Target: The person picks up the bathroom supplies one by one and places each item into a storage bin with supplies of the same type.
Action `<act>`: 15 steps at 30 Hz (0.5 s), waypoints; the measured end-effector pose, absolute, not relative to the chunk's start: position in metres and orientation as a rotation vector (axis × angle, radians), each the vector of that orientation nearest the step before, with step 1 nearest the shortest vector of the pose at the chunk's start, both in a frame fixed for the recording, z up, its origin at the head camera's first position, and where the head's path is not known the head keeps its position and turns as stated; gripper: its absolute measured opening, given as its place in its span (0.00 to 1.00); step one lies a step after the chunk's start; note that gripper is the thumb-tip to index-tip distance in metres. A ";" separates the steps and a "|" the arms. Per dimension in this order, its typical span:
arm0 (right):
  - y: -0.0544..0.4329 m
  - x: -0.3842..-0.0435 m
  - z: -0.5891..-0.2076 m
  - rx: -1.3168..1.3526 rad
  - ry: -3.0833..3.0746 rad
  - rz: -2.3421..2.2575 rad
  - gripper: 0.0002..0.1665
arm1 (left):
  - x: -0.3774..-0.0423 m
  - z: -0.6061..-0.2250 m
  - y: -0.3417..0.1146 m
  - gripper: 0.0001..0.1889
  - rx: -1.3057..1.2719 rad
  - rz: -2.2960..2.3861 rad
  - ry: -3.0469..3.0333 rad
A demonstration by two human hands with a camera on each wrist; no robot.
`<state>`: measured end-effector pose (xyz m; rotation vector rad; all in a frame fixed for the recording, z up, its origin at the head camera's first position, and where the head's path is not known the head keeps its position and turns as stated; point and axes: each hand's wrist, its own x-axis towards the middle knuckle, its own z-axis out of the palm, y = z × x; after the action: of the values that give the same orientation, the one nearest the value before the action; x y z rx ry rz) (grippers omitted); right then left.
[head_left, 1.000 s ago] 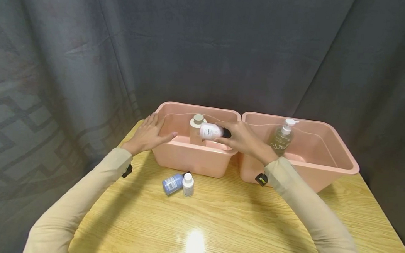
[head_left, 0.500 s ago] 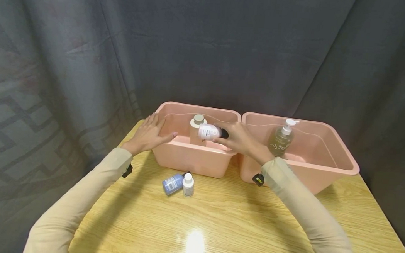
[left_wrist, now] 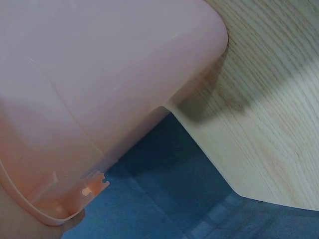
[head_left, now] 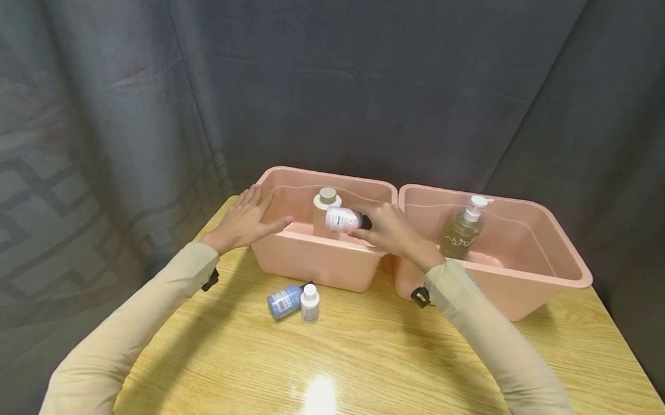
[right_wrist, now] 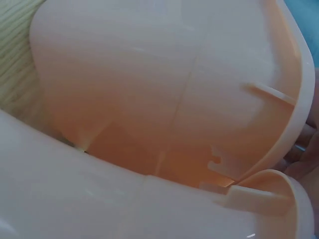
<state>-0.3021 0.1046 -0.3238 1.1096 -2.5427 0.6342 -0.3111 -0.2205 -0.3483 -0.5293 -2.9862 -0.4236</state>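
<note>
In the head view my right hand holds a small white bottle with a black cap, lying sideways over the left pink bin. Its fingers grip the cap end. Inside that bin, just behind the held bottle, stands a taller bottle with a grey-green cap. My left hand rests on the bin's left rim, fingers spread straight. The left wrist view shows part of that hand at the rim. In the right wrist view, fingers show behind the rim; the held bottle is hidden there.
The right pink bin stands beside the left one and holds a pump bottle. On the wooden table, in front of the left bin, a blue bottle lies next to an upright white bottle. A grey curtain hangs behind.
My right hand has shifted slightly left with the white bottle, and the bottle sits a little lower over the left bin. My left hand has stayed on the rim.
</note>
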 end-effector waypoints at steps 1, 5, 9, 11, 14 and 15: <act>0.105 -0.303 -0.325 1.104 -2.546 0.628 0.27 | -0.311 -0.349 -0.221 0.53 -0.528 -0.422 -2.986; 0.105 -0.304 -0.328 1.085 -2.554 0.604 0.25 | -0.311 -0.349 -0.220 0.54 -0.523 -0.421 -2.986; 0.105 -0.305 -0.329 1.081 -2.560 0.604 0.23 | -0.310 -0.348 -0.220 0.54 -0.519 -0.415 -2.989; 0.106 -0.305 -0.330 1.084 -2.558 0.604 0.21 | -0.310 -0.347 -0.220 0.54 -0.519 -0.406 -2.991; 0.107 -0.306 -0.331 1.082 -2.563 0.597 0.21 | -0.310 -0.347 -0.220 0.54 -0.521 -0.406 -2.992; 0.107 -0.306 -0.331 1.081 -2.568 0.594 0.21 | -0.310 -0.347 -0.220 0.54 -0.521 -0.408 -2.991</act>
<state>-0.3061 0.1068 -0.3312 1.0806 -2.5679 0.5939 -0.3097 -0.2197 -0.3472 -0.5214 -2.9908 -0.4084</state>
